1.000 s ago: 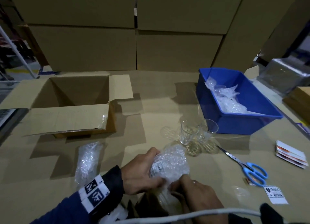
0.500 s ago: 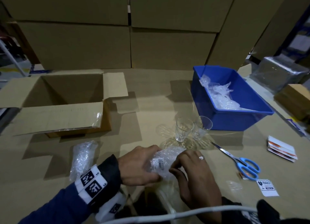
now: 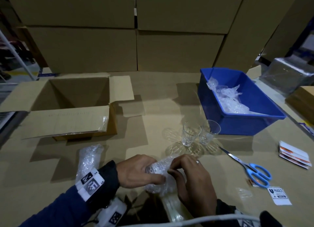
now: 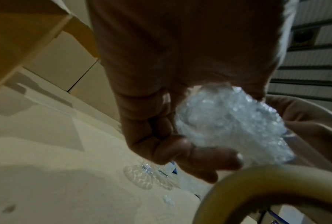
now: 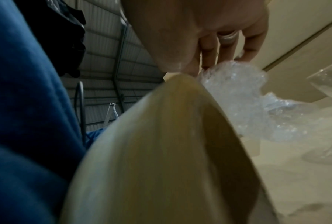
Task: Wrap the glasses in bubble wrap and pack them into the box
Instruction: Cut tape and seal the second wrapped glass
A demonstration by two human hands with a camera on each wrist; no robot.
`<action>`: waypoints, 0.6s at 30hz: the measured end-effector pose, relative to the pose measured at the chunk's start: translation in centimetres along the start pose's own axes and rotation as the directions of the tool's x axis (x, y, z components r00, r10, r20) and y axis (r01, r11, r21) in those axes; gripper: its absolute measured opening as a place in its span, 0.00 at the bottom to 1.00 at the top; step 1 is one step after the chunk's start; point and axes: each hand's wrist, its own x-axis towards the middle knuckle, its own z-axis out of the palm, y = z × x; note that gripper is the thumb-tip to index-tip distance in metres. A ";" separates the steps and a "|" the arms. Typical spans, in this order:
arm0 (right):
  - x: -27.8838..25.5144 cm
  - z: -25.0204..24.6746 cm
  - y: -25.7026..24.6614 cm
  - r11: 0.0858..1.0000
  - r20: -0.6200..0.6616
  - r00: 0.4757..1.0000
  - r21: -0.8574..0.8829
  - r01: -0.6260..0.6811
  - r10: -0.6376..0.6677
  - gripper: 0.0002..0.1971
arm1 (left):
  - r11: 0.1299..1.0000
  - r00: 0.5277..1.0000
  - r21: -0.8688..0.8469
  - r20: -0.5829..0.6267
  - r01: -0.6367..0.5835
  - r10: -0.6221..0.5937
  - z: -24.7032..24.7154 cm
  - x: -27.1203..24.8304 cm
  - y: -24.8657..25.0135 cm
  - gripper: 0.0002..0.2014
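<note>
left hand (image 3: 136, 172): we log it curled round the wrapped glass (image 3: 158, 171), thumb under and fingers over its left end; the left wrist view shows the same grip.
right hand (image 3: 188, 175): we log its fingertips pinching the bubble wrap at the right end of the wrapped glass; a ring shows on one finger.
wrapped glass: held between both hands just above the near edge of the desk (image 3: 153, 97); loose wrap trails down below the hands.
bare glasses (image 3: 191, 135): we count two, upright, side by side, just beyond the hands and near the front wall of the blue bin (image 3: 237, 125).
wrapped bundle (image 3: 88, 158): lying on the desk left of the left hand, in front of the box.
box (image 3: 73, 119): open, flaps spread, at the desk's left; we cannot see its floor.
blue bin: far right, with crumpled bubble wrap inside.
scissors (image 3: 249, 167): blue handles, right of the hands.
fragile label (image 3: 278, 195): flat on the desk, near the scissors' handles.
label stack (image 3: 294, 154): at the right edge.
backdrop: stacked cartons (image 3: 136, 31) behind the desk.
</note>
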 end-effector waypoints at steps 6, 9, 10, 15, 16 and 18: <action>0.6 0.1 0.4 0.999 0.003 1.000 -0.019 0.028 -0.028 0.06 | 0.999 0.999 -0.037 0.037 0.006 -0.005 0.2 -0.7 -0.7 0.27; 1.2 -0.2 0.8 0.994 0.029 0.995 -0.038 0.099 -0.098 0.06 | 0.998 0.998 -0.059 0.053 -0.015 0.018 -0.2 -1.1 -0.6 0.26; 1.4 -0.3 0.9 0.993 0.036 0.993 -0.035 0.114 -0.112 0.05 | 0.996 0.998 -0.088 0.054 -0.017 0.022 -0.3 -1.1 -0.7 0.25; 1.7 -0.2 1.4 0.990 0.068 0.988 0.027 0.140 -0.142 0.03 | 0.984 0.996 -0.178 0.093 0.009 0.008 -0.4 -1.2 -1.1 0.27; 1.7 -0.2 1.5 0.989 0.067 0.987 0.038 0.143 -0.145 0.03 | 0.977 0.995 -0.214 0.101 0.024 -0.003 -0.5 -1.2 -1.1 0.29; 2.0 -0.2 1.6 0.988 0.066 0.987 0.060 0.143 -0.147 0.03 | 0.957 0.994 -0.282 0.097 0.066 -0.040 -0.5 -1.4 -1.2 0.30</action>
